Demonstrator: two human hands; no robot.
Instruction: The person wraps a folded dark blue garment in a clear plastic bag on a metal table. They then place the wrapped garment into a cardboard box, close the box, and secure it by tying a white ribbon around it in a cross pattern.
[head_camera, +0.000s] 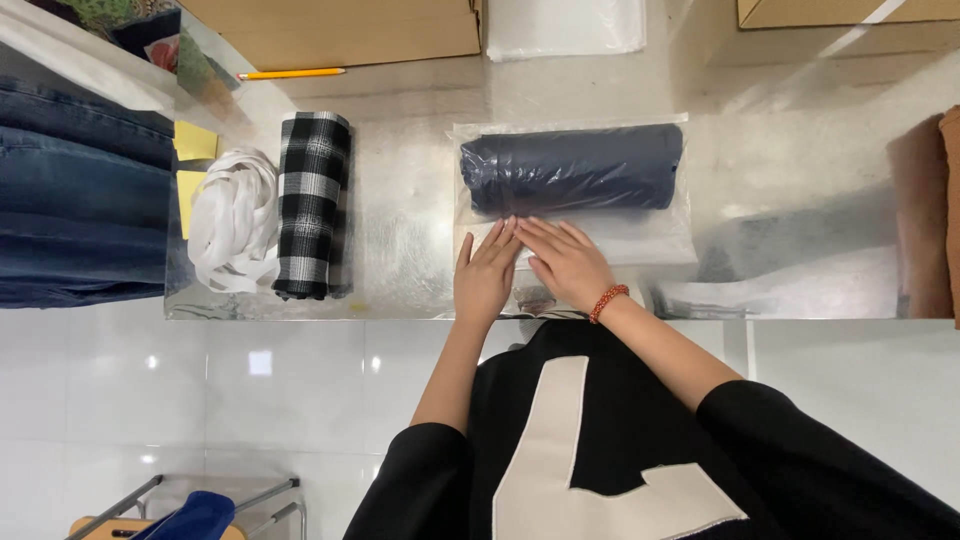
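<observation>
A dark navy rolled garment (572, 166) lies inside a clear plastic bag (668, 238) on the shiny metal table (400, 230). My left hand (486, 272) rests flat on the near part of the bag, fingers together and pointing at the roll. My right hand (565, 262), with a red bead bracelet on its wrist, presses flat beside it, fingertips touching the lower edge of the roll. Neither hand grips anything.
Left of the bag lie a black-and-white plaid roll (312, 204) and a white crumpled cloth (234, 220). Folded jeans (80, 190) sit far left, brown fabric (925, 220) far right. Cardboard boxes (340, 30), a pencil (292, 73) and a plastic sheet (565, 28) lie at the back.
</observation>
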